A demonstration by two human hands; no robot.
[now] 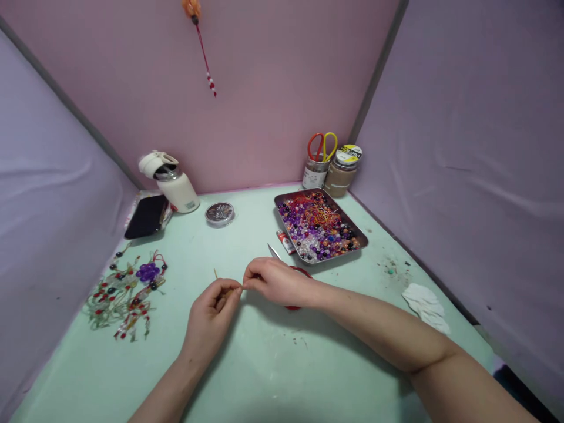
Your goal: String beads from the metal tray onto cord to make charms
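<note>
My left hand (212, 311) is closed in a pinch around a thin yellow cord (215, 273), whose short end sticks up behind the fingers. Fingertip to fingertip with it, my right hand (277, 282) is also pinched; whatever lies between its fingers is too small to make out. Under and behind the right hand lie scissors with red handles (302, 271), their blade (274, 252) pointing away to the left. A metal tray (365, 241) of purple, clear, black and orange beads with tangled orange-red cord stands just beyond.
A red-and-white packet (285, 242) touches the tray. Beaded strands (118, 299) lie at left, near a phone (147, 216), white bottle (178, 191) and round clear case (220, 214). Jars (341, 176) and upright scissors (322, 147) stand behind; a crumpled white cloth (425, 306) is right.
</note>
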